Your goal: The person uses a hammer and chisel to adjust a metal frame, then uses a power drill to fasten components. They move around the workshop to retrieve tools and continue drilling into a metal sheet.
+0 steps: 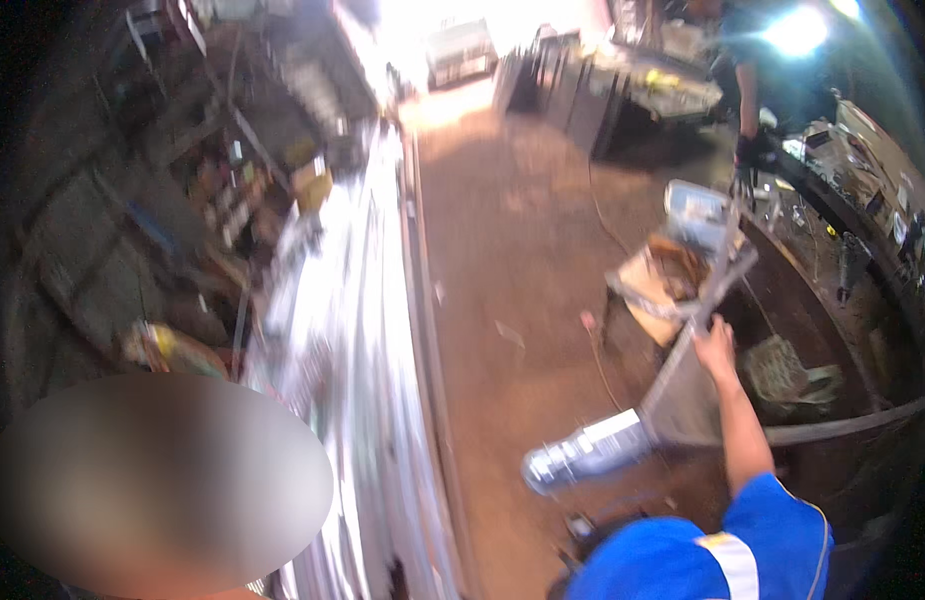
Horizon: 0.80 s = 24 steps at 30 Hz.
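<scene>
No readable text or labels

Motion smears the long silvery metal lengths (367,345). The fingers of my bare right hand (717,348) blur into the grey metal bar (727,283), the lower edge crops my blue shirt (787,540), a co-worker's black-gloved hand (752,155) is indistinct.

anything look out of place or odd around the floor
Mostly clutter: a thin, cord-like line snakes loosely across the brown floor, an apparent trip risk, and a jumble of scraps at far right looks untidy. Blur hides any damage.
</scene>
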{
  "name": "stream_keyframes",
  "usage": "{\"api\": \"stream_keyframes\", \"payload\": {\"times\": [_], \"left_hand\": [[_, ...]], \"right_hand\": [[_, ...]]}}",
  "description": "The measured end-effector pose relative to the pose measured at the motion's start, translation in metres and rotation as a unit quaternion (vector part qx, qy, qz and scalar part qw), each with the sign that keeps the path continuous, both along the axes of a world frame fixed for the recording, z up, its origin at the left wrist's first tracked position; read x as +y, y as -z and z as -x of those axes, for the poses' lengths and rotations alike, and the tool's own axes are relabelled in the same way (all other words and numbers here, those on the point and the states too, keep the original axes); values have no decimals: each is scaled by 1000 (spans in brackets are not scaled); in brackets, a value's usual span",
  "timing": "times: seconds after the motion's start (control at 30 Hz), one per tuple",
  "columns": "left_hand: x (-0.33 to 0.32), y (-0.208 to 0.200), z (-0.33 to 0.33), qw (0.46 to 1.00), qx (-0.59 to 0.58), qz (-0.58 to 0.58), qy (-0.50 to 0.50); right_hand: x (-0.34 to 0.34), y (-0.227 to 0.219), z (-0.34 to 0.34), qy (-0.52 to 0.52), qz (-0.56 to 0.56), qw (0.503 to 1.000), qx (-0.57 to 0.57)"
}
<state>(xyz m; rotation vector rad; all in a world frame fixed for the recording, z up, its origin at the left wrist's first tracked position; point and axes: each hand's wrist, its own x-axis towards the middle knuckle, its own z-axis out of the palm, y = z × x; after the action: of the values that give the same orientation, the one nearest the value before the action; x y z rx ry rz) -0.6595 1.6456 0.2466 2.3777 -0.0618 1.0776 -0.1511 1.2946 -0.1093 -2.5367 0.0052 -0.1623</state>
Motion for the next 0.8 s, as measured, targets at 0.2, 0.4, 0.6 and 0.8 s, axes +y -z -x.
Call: {"api": "stream_keyframes", "payload": {"times": [0.2,0.4,0.6,0.8], "left_hand": [[154,-47,-138,988,1,22,156],[258,-27,-222,968,-26,-1,249],[304,-34,-323,937,-28,12,349],[340,-41,-395,914,-11,26,406]], "right_hand": [[-17,-25,-3,176,-18,984,19],[-7,6,53,258,48,961,89],[38,-70,46,334,115,915,194],[-18,-23,94,330,108,924,161]]}}
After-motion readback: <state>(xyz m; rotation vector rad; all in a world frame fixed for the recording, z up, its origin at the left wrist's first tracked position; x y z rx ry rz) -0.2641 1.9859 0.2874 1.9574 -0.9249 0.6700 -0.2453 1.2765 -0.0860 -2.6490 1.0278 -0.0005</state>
